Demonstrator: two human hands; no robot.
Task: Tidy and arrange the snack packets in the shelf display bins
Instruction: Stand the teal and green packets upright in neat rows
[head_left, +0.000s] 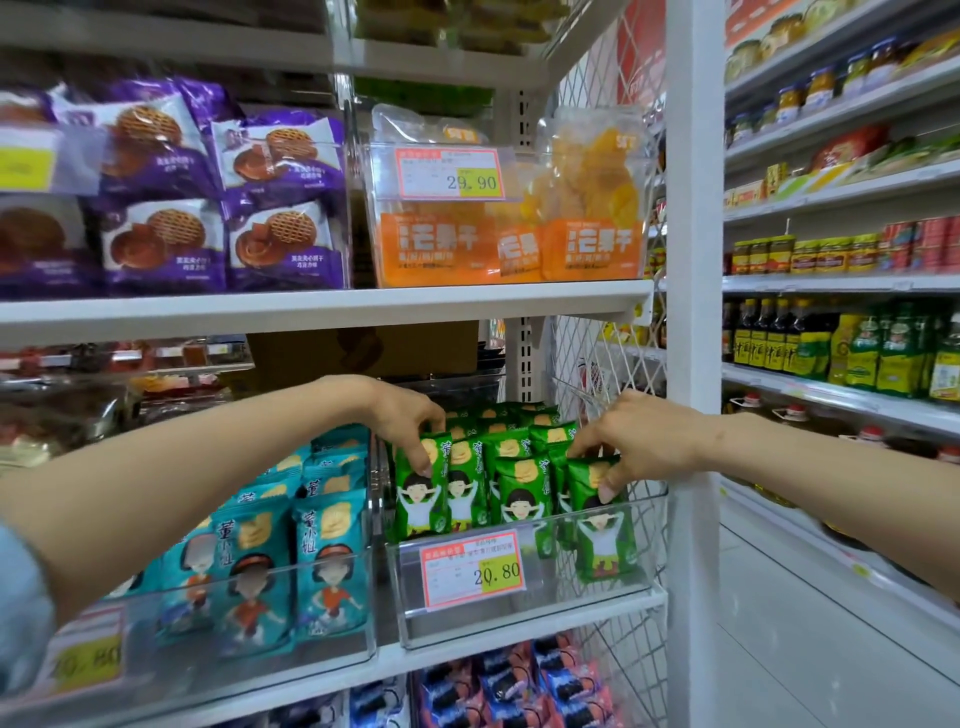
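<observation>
My left hand (402, 418) has its fingers curled over the top edge of the leftmost green packet (421, 499), pinching it, and my right hand (631, 441) pinches the top of the rightmost green packet (602, 525) the same way. Both stand in the front row of the clear bin (571, 597), behind its price tag (472, 569) and beside the blue packets (327, 545) next door. To do this well, I think I should grip lightly by the sealed tops, draw the two ends upright and level, faces forward, then press the row gently together so nothing leans or crushes.
</observation>
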